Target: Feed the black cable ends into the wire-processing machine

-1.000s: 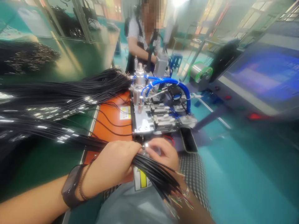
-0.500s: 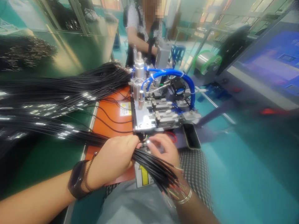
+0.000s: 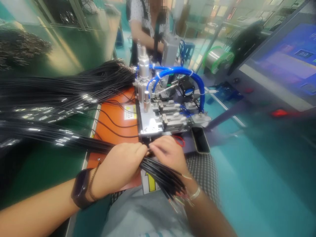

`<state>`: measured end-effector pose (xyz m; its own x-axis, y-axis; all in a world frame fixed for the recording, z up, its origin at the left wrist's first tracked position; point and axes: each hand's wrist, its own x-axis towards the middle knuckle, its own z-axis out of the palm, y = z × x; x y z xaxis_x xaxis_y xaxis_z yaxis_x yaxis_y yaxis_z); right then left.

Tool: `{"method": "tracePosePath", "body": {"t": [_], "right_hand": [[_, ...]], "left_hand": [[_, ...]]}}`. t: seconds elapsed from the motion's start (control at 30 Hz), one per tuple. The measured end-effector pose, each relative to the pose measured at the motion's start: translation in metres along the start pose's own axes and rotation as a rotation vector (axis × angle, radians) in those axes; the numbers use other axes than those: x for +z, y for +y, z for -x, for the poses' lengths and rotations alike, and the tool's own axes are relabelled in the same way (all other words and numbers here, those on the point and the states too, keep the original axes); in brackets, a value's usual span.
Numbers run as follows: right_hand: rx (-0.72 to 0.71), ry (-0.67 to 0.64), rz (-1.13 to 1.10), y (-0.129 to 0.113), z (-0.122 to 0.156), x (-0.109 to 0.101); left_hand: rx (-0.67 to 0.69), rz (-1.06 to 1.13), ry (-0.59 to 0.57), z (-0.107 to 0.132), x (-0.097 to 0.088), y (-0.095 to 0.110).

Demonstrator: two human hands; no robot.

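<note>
A bundle of thin black cables (image 3: 161, 174) runs through my left hand (image 3: 124, 164), whose fingers are wrapped round it. The bundle's stripped ends, with coloured wires, hang over my right wrist. My right hand (image 3: 170, 153) is closed in a pinch right beside my left thumb, and what lies between its fingertips is hidden. Just beyond both hands stands a metal bench machine (image 3: 150, 126) with clamps and blue air hoses (image 3: 182, 70).
More black cables (image 3: 74, 85) stretch across the left side over an orange board (image 3: 113, 121). A phone (image 3: 200, 140) lies at the machine's right. A green-rimmed wire spool (image 3: 217, 59) and a blue-lit panel (image 3: 296, 56) stand to the right. Another person (image 3: 145, 33) works opposite.
My right fingertips have moved left against my left thumb, hiding the small coloured wires seen there before. The whole view has shifted slightly. My left hand keeps its hold on the bundle.
</note>
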<state>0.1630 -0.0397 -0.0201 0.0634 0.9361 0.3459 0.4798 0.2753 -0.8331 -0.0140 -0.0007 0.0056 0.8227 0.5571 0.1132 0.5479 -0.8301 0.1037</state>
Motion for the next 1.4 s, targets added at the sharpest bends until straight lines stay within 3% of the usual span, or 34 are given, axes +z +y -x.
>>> {"method": "tracePosePath", "body": {"t": [0.1,0.17,0.27,0.63,0.73,0.9,1.17,1.4], "right_hand": [[0.291,0.146,-0.144,0.007,0.003,0.002],[0.362,0.073,-0.252,0.010,0.006,0.003],[0.360,-0.054,-0.376,0.010,0.007,0.003],[0.380,-0.175,-0.367,0.003,-0.001,-0.004],[0.440,-0.179,-0.369,0.004,-0.001,-0.006],[0.479,-0.175,-0.563,0.011,0.003,-0.004],[0.370,-0.030,-0.393,0.009,0.007,-0.008],[0.039,0.022,-0.067,-0.001,0.003,-0.010]], "left_hand": [[-0.068,0.037,0.022,0.000,-0.001,0.000],[-0.089,0.045,0.032,-0.001,-0.002,0.000],[-0.082,0.050,0.023,-0.001,-0.004,0.000],[0.052,0.008,-0.035,-0.002,-0.001,0.000],[0.039,0.017,-0.021,-0.002,0.000,0.000],[-0.030,0.067,-0.012,0.000,0.001,-0.003],[-0.068,0.103,0.011,0.000,-0.003,-0.001],[-0.059,0.072,0.037,0.000,-0.004,0.003]]}}
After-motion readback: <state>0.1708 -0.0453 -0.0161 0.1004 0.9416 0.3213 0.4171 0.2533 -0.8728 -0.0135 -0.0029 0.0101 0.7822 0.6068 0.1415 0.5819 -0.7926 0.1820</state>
